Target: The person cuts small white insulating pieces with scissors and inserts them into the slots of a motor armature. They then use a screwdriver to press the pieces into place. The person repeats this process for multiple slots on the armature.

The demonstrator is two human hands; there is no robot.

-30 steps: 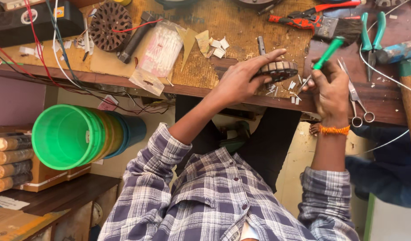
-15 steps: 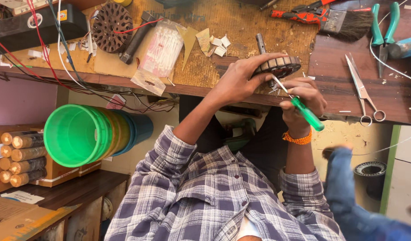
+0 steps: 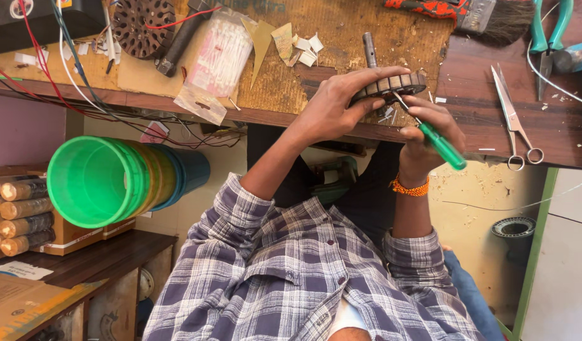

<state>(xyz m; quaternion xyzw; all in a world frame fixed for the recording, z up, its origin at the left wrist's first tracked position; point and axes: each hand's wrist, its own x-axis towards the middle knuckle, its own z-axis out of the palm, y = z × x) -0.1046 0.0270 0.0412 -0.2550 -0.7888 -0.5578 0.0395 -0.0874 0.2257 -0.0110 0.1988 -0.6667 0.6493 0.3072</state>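
Observation:
My left hand grips a round, dark motor stator at the near edge of the wooden workbench. The stator is tilted on its edge, with a metal shaft showing just behind it. My right hand, with an orange band at the wrist, holds a green-handled screwdriver. The screwdriver's thin metal tip touches the stator's rim. Both hands are close together over the bench edge.
Scissors lie right of my hands, with green pliers and a paint brush beyond. A second stator, a plastic bag and red and black wires lie left. Stacked buckets sit below.
My right hand came down from above the bench to its near edge, turning the screwdriver so its tip meets the stator. My left hand kept hold of the stator.

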